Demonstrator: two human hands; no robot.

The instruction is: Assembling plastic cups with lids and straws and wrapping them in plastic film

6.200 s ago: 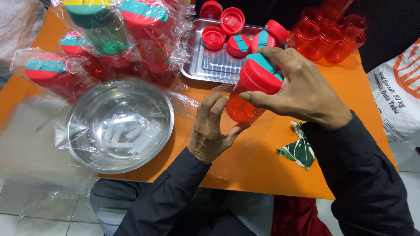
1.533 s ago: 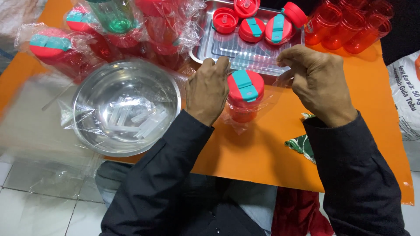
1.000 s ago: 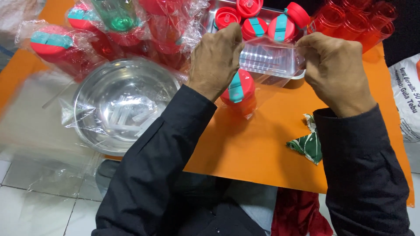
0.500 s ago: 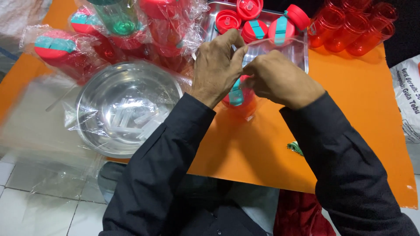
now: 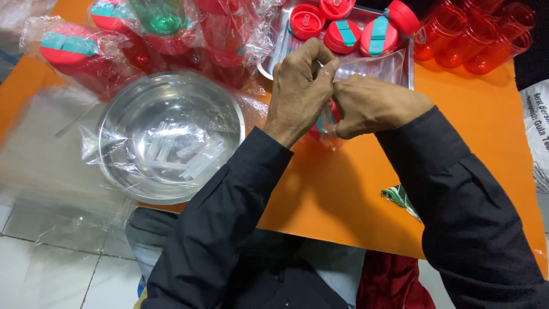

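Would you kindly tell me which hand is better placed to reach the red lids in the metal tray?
The left hand: its fingers sit nearest the red lids in the metal tray, while the right hand lies lower, pinching the clear bag.

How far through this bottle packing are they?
Several wrapped bottles already lie in clear bags at the back left. Right now the left hand and right hand close a clear bag over one red bottle. Bare bottles and loose lids still wait.

Clear plastic bag point(image 5: 366, 68) pinched between both hands, wrapped red bottles point(image 5: 114, 51) upper left, white printed sack point(image 5: 537, 131), possibly rice, right edge
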